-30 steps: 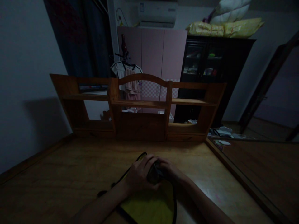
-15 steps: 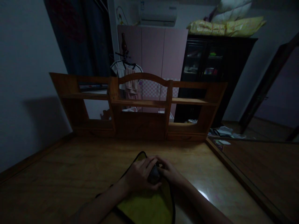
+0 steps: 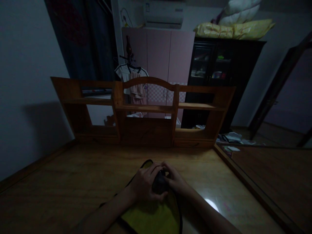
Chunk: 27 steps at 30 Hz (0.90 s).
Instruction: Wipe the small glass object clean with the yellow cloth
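Observation:
A small dark, rounded object (image 3: 159, 183) sits between my two hands; the dim light hides what kind it is. My left hand (image 3: 145, 181) wraps around its left side, thumb below and fingers over the top. From the right, my right hand (image 3: 175, 178) grips it with bent fingers and thumb near its upper edge. Beneath both hands lies a yellow-green cloth piece (image 3: 153, 216) with black edging, flat on the wooden desk (image 3: 73, 182). My forearms cover part of the cloth.
A wooden shelf unit (image 3: 146, 109) with drawers stands along the desk's far edge. A raised wooden rim (image 3: 243, 182) runs down the right side, and a white wall (image 3: 31, 97) borders the left. Behind are a pink wardrobe (image 3: 158, 55) and a dark cabinet (image 3: 234, 65).
Both hands stay around the dark object with almost the same grip. The object looks slightly turned, and the view has shifted a little.

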Tool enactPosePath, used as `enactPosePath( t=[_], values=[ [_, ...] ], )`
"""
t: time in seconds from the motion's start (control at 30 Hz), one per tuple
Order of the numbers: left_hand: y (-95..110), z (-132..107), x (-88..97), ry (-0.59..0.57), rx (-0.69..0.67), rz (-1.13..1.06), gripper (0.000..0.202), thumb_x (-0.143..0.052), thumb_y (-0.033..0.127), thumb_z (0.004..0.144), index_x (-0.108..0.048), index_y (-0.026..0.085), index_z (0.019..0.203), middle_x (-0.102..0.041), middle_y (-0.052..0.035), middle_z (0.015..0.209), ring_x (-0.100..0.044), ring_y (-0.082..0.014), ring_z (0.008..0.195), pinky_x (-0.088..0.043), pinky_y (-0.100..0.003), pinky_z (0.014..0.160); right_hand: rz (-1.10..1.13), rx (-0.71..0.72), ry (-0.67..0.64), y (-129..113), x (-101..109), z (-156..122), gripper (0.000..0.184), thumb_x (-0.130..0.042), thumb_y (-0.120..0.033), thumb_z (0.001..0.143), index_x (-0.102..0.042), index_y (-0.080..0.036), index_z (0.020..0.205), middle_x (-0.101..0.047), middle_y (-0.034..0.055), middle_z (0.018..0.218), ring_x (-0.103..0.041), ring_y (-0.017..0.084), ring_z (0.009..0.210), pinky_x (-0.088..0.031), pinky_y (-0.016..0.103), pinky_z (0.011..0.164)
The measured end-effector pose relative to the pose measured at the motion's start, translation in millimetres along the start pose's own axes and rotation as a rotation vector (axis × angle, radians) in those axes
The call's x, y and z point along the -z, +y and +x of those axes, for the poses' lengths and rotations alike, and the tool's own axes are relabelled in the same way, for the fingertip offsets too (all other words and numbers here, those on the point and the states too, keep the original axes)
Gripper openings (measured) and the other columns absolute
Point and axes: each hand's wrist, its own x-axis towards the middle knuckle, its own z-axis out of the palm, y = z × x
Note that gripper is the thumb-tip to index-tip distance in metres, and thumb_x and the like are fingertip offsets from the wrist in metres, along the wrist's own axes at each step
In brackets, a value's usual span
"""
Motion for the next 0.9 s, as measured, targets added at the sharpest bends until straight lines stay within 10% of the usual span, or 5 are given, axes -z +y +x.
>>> enactPosePath(
  t=[0.9],
  values=[
    [-3,-3,-5.2,-0.031,-0.106,0.008,0.071,-0.062,0.06,0.067,-0.047,0.016,0.121,-0.06,-0.0148,0.115,-0.066,-0.0279,0.093,-0.057,-0.038,0.072,-0.099,0.042,-0.094,-12,5,3,0.036,-0.057,-0.011,0.077,-0.068,-0.018,0.111,-0.071,0.0058,0.106,-0.065,0.024,0.099,-0.05,0.036,0.085]
  ],
)
